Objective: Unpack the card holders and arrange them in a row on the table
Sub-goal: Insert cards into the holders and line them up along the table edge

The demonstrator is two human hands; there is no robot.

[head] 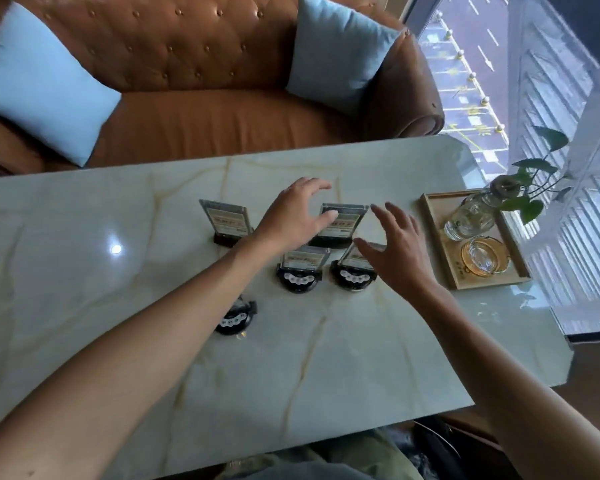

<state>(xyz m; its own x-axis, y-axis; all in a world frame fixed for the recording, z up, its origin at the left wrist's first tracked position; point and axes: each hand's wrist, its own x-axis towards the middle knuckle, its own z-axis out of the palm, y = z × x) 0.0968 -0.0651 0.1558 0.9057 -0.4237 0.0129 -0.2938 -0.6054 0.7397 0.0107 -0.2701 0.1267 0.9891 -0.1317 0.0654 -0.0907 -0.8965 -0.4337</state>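
Five holders stand scattered mid-table (84, 271), not yet a row. We have the left hand (293, 216) spread wide over the far holder (340, 223), the right hand (395, 251) wide beside it, both empty. Arranging step; next calls for gripping, lining up.

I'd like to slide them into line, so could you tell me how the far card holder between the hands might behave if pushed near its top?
The far card holder would probably tip, since a tall clear panel rises from a small dark base. It likely slides easily on the glossy table.
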